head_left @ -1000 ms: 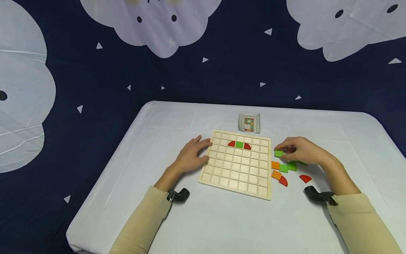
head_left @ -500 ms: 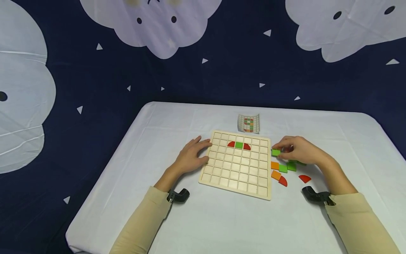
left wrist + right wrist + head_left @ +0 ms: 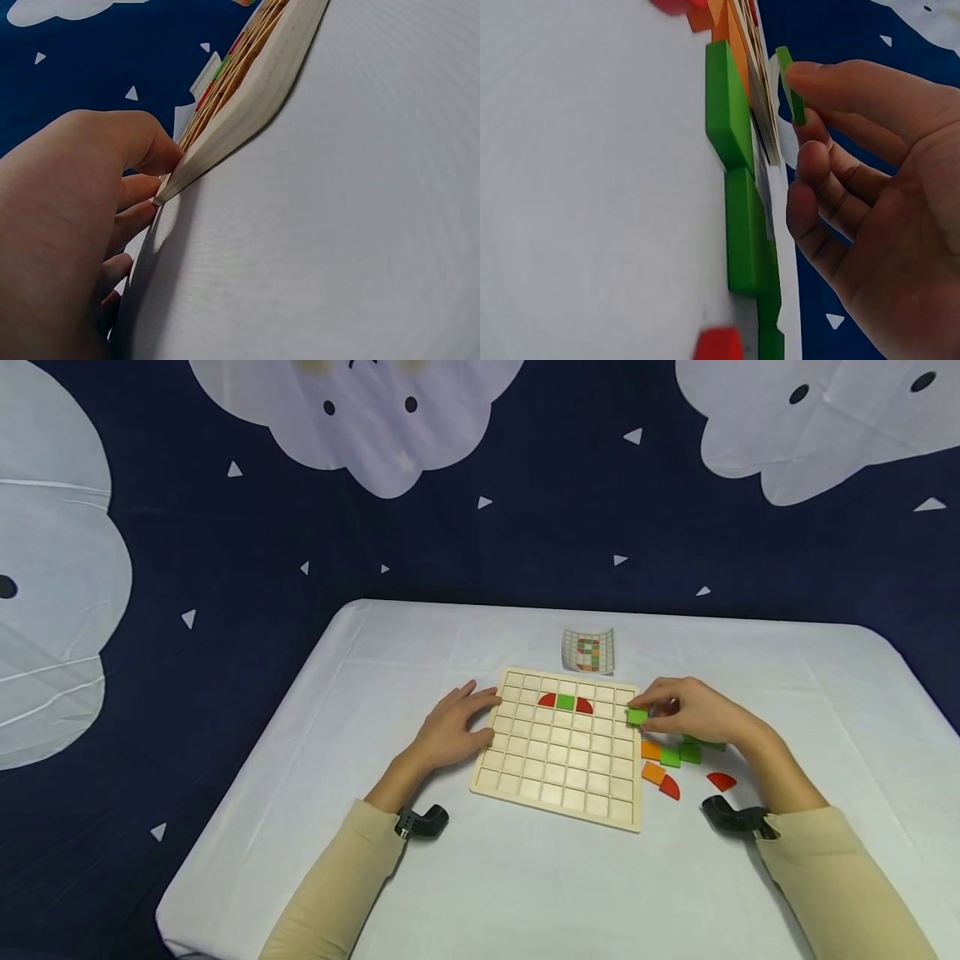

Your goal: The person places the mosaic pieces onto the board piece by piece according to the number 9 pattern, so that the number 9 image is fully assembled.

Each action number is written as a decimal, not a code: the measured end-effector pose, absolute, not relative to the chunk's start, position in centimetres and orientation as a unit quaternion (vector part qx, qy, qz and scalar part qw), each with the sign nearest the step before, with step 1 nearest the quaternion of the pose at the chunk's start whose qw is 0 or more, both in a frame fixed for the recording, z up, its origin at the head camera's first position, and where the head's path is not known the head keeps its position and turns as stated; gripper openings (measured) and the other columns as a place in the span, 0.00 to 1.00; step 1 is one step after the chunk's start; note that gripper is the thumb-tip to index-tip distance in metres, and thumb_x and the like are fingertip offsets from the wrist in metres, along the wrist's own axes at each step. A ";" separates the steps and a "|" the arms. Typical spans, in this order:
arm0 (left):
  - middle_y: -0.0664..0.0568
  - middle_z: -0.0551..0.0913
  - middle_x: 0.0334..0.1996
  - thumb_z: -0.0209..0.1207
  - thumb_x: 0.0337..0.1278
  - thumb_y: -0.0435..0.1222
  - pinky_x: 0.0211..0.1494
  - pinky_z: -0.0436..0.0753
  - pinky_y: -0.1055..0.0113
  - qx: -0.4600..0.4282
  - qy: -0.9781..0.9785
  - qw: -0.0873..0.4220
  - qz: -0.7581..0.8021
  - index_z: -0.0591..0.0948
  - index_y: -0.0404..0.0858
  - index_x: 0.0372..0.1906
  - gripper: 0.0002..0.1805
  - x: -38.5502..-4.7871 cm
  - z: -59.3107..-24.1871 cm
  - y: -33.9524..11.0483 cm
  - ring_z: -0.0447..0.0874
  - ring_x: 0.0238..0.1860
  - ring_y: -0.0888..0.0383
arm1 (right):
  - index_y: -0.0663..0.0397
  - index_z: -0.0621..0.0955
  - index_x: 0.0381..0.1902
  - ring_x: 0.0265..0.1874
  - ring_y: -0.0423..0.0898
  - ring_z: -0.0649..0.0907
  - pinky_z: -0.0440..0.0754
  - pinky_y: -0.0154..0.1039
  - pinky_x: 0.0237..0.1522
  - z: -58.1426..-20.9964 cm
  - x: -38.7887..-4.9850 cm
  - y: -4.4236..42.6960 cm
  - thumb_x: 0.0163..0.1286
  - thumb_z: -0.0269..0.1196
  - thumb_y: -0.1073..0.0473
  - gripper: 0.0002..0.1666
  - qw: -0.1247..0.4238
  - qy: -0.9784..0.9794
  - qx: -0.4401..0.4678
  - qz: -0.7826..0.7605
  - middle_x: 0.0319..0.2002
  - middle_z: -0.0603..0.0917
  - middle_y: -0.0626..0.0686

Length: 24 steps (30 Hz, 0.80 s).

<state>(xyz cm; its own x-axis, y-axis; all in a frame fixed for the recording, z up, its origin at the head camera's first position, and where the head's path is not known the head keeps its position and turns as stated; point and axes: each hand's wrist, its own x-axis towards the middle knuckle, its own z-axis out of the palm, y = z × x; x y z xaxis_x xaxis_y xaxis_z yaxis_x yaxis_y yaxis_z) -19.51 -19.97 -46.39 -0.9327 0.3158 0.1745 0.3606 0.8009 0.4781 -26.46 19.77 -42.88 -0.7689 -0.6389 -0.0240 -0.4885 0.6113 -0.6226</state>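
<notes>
The right hand (image 3: 696,710) pinches a green tile (image 3: 637,717), seemingly for placing, and should next square it to the gridded board (image 3: 557,752) (left hand (image 3: 448,729) spread against it).

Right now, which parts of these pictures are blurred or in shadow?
Right wrist view: the red piece at the bottom is blurred; left wrist view: shadow falls on the tablecloth beside the left hand; head view: the wooden board looks fairly sharp.

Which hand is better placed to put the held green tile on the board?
Probably the right hand: it pinches the green tile near the board, while the left hand touches the board's left edge.
</notes>
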 end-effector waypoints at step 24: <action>0.61 0.67 0.68 0.57 0.54 0.44 0.74 0.45 0.63 -0.176 -0.951 0.037 -0.253 0.75 0.49 0.64 0.29 -19.5 -46.2 -20.0 0.49 0.74 0.55 | 0.48 0.86 0.49 0.31 0.47 0.76 0.75 0.37 0.32 -42.7 -26.7 17.2 0.59 0.71 0.54 0.19 0.115 0.876 -0.332 -0.330 0.39 0.82 0.44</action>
